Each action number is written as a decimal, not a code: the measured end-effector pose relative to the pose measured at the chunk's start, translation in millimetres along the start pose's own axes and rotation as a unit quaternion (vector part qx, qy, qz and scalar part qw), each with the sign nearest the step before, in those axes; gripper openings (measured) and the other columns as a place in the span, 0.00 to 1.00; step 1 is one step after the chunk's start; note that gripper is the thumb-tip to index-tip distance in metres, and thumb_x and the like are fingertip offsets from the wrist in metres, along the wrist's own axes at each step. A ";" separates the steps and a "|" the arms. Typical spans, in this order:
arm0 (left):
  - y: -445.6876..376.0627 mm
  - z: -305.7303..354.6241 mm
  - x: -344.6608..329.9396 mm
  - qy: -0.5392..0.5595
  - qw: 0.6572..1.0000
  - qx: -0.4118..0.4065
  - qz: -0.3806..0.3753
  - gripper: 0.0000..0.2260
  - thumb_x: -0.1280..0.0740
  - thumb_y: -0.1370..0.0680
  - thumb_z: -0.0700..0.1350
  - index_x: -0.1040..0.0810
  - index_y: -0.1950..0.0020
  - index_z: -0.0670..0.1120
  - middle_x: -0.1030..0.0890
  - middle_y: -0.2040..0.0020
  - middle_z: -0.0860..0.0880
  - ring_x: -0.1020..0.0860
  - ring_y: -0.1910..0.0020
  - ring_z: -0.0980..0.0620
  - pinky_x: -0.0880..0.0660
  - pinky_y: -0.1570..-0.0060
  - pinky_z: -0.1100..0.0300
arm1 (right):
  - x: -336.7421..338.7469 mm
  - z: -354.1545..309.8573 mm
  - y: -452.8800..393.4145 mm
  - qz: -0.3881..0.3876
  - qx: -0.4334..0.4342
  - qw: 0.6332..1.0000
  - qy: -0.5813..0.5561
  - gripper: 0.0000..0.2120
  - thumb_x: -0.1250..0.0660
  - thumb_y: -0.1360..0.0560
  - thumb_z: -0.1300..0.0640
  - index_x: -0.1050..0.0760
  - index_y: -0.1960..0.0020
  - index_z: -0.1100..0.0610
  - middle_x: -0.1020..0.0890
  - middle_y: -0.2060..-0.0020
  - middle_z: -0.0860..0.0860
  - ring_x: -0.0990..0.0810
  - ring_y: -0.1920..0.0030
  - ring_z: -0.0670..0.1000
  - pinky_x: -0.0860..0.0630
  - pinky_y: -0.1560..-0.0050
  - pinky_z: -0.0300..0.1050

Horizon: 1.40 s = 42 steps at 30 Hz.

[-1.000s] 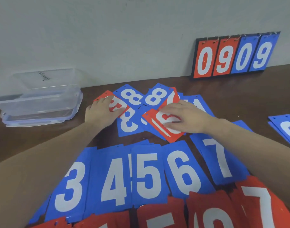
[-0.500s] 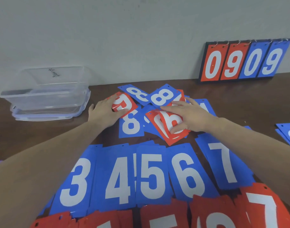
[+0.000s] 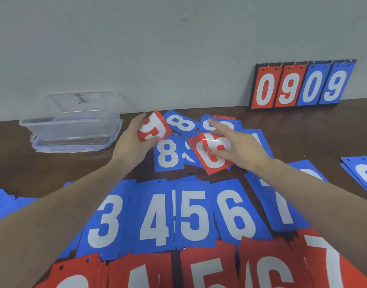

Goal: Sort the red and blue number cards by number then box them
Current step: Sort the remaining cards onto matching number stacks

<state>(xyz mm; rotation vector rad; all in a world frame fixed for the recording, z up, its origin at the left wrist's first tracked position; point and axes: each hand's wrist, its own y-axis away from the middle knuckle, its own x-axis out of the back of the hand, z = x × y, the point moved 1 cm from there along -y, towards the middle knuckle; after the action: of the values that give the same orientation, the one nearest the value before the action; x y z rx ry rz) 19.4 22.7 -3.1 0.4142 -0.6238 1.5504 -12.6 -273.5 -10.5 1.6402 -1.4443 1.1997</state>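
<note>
My left hand grips a red number card and holds it tilted above the table. My right hand pinches another red card that lies slanted over the loose pile. Under and behind them lie blue 8 cards and another blue 8. Nearer to me runs a blue row: 3, 4, 5, 6, 7. A row of red cards overlaps the frame's bottom edge.
A clear plastic box stands on its lid at the back left by the wall. A flip scoreboard showing 0909 leans on the wall at the back right. More blue cards lie at the right edge and left edge.
My left hand has lifted its red card off the pile and tipped it up. My right hand has raised the edge of the other red card.
</note>
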 end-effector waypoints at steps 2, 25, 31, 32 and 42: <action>9.1 0.5 -1.1 0.044 0.999 -0.007 -0.016 0.35 0.27 0.23 0.41 0.41 0.20 0.50 0.31 0.37 0.59 0.28 0.40 0.58 0.30 0.45 0.69 | -0.8 -7.8 8.2 0.023 -0.025 0.995 -0.099 0.39 0.29 0.22 0.47 0.50 0.22 0.31 0.28 0.28 0.38 0.24 0.33 0.48 0.20 0.44 0.46; 139.6 -19.2 57.7 0.348 0.931 0.083 -0.071 0.26 0.33 0.21 0.32 0.30 0.31 0.57 0.19 0.41 0.55 0.18 0.46 0.56 0.20 0.61 0.63 | -34.5 -102.1 74.5 0.060 -0.218 0.868 -0.442 0.18 0.37 0.18 0.46 0.29 0.29 0.44 0.20 0.36 0.47 0.17 0.42 0.52 0.18 0.43 0.55; 156.4 -22.8 69.9 0.342 0.933 0.097 -0.049 0.24 0.35 0.21 0.32 0.28 0.37 0.61 0.20 0.42 0.55 0.19 0.45 0.52 0.18 0.60 0.57 | -32.2 -110.6 96.1 0.069 -0.232 0.877 -0.415 0.14 0.36 0.17 0.49 0.28 0.33 0.45 0.19 0.39 0.47 0.16 0.47 0.50 0.16 0.53 0.47; 158.0 -21.7 70.5 0.333 0.937 0.096 -0.050 0.24 0.34 0.21 0.32 0.28 0.37 0.61 0.20 0.42 0.55 0.19 0.45 0.52 0.18 0.60 0.56 | -30.5 -110.1 100.0 0.064 -0.232 0.883 -0.402 0.13 0.35 0.18 0.50 0.28 0.34 0.45 0.19 0.41 0.46 0.16 0.49 0.49 0.17 0.57 0.44; 171.2 3.8 46.5 0.327 0.935 0.065 -0.124 0.26 0.36 0.21 0.31 0.31 0.32 0.59 0.19 0.42 0.56 0.17 0.48 0.54 0.18 0.63 0.56 | -5.0 -82.9 152.9 0.049 -0.211 0.887 -0.409 0.39 0.28 0.23 0.64 0.44 0.24 0.38 0.16 0.42 0.51 0.15 0.44 0.55 0.18 0.46 0.61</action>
<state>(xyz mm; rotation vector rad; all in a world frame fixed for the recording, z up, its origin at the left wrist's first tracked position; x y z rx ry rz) -154.5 57.3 4.6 0.0504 0.0505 1.3762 -179.8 -226.6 0.7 1.8372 -2.1168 0.1403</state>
